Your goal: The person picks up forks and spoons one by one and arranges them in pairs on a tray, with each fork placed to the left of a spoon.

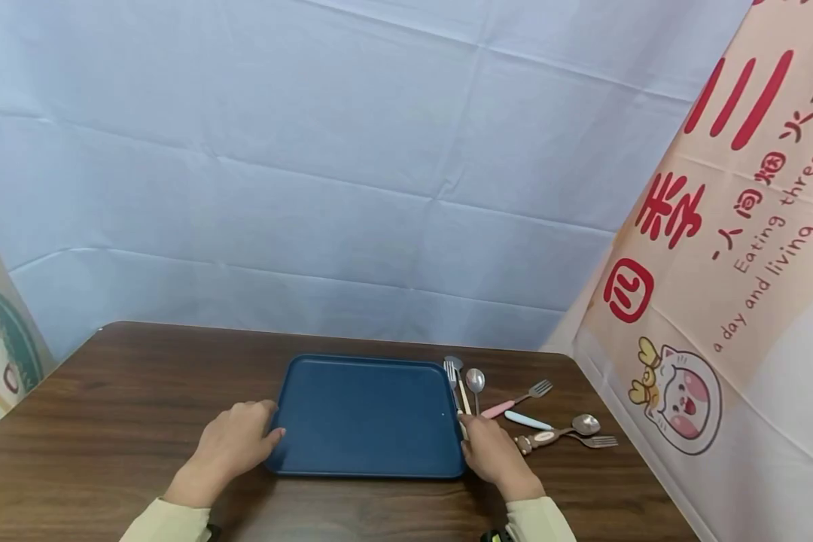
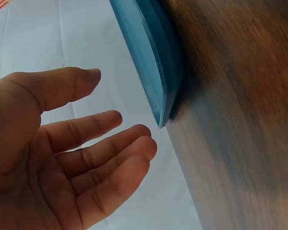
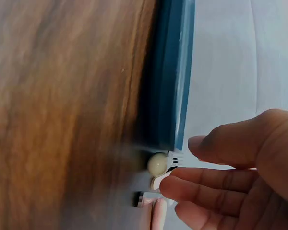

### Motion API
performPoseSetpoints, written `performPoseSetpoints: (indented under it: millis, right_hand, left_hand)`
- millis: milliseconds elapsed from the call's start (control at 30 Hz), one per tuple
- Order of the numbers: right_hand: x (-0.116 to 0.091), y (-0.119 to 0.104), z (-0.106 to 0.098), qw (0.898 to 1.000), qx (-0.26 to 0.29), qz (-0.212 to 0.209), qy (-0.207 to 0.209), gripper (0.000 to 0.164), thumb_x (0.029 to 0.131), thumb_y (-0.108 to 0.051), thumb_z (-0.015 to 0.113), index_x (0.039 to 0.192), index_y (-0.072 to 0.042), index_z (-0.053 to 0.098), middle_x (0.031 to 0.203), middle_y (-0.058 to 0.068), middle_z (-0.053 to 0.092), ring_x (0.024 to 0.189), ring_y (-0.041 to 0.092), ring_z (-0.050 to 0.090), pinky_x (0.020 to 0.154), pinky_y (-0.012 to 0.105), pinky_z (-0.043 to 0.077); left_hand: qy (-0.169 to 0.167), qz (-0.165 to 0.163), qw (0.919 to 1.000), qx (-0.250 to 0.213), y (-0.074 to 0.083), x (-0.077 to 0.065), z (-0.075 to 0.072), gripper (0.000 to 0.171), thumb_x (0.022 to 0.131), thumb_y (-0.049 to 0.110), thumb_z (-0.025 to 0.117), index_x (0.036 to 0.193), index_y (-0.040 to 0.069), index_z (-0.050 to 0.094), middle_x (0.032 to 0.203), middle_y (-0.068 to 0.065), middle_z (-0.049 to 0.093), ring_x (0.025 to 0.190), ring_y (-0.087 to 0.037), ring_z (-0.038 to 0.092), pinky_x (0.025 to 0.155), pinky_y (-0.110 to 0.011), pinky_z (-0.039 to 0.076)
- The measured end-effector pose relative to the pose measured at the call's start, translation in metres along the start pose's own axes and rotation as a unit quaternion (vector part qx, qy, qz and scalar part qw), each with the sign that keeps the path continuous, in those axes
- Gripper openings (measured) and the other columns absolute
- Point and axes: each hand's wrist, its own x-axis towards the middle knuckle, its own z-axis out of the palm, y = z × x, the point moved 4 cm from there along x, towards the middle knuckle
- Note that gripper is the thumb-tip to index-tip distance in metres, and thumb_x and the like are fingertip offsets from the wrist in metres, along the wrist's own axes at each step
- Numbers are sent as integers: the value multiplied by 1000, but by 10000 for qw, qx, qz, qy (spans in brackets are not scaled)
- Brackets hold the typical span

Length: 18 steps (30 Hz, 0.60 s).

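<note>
A dark blue rectangular tray [image 1: 369, 421] lies flat on the table. My left hand [image 1: 233, 443] is at its left edge; in the left wrist view that hand [image 2: 81, 148] has loosely bent fingers and a thumb apart from the tray corner [image 2: 158, 57], holding nothing. By the tray's right edge is my right hand [image 1: 494, 454]. The right wrist view shows its thumb [image 3: 221, 141] and fingers spread apart just off the tray's end [image 3: 169, 81]. Its fingertips are close to a cream round-ended handle [image 3: 158, 165] and a white one; whether they touch is unclear.
Cutlery lies right of the tray: a silver fork [image 1: 451, 374], a spoon [image 1: 476, 381], a pink-handled fork [image 1: 501, 408], a light-blue handle [image 1: 528, 420], a spoon with a brown decorated handle [image 1: 544, 436] and another fork [image 1: 599, 442]. A pale cloth [image 1: 312, 188] hangs behind the wooden table [image 1: 142, 391].
</note>
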Motion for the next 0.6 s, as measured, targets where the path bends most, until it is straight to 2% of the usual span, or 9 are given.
performPoseSetpoints:
  millis: [200, 333, 467, 600]
  right_hand:
    - [3, 5, 0, 9999, 65, 139, -78, 34, 76, 8, 61, 109, 14, 58, 101, 22, 63, 89, 34, 62, 73, 46, 49]
    - [4, 8, 1, 9998, 135, 144, -76, 31, 77, 8, 59, 108, 13, 60, 98, 21, 63, 87, 33, 62, 73, 45, 49]
    - [5, 10, 3, 9997, 214, 69, -79, 21, 75, 9, 58, 95, 7, 63, 78, 11, 61, 71, 22, 58, 64, 40, 48]
    - [6, 12, 5, 9994, 319, -13, -146, 13, 74, 10, 57, 81, 0, 61, 63, 1, 49, 59, 15, 47, 56, 35, 42]
  left_hand:
    - [-130, -216, 9992, -319, 1, 1, 2, 37, 81, 14, 69, 109, -10, 60, 100, -24, 63, 70, -24, 62, 57, -40, 49]
    - [-249, -556, 9975, -368, 1, 1, 4, 35, 82, 13, 67, 107, -11, 59, 96, -23, 63, 68, -25, 60, 56, -40, 48]
    - [-390, -871, 9946, -406, -2, 2, 5, 24, 81, 11, 66, 95, -8, 60, 76, -13, 58, 57, -20, 49, 51, -35, 40]
    - [-488, -1035, 9923, -475, -4, 1, 7, 17, 81, 9, 64, 89, -6, 60, 71, -9, 55, 57, -20, 47, 52, -36, 39]
